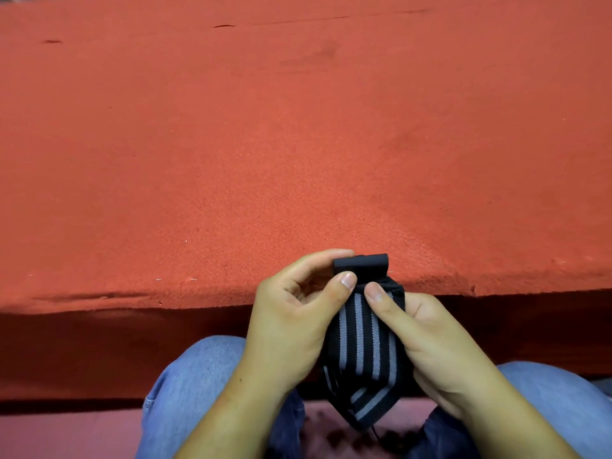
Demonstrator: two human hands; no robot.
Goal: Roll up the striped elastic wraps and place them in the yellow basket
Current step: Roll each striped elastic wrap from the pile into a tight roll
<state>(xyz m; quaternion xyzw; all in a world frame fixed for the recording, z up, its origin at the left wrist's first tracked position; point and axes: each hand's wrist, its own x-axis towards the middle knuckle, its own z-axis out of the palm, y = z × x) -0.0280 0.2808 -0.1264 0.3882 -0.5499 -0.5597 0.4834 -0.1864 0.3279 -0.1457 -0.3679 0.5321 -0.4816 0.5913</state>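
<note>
Red felt [298, 144] spreads beyond both hands, the wrap [367, 342] between them, left hand [291, 323] and right hand [430, 339] pinching its top end.

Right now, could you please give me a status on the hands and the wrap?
Right hand grips the striped wrap, bunched over the lap. Left hand pinches its black end tab. Yellow basket not in view; nothing blocking.

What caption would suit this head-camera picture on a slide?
Seated at a red table, the left hand and right hand pinch the black end of a striped elastic wrap.
</note>
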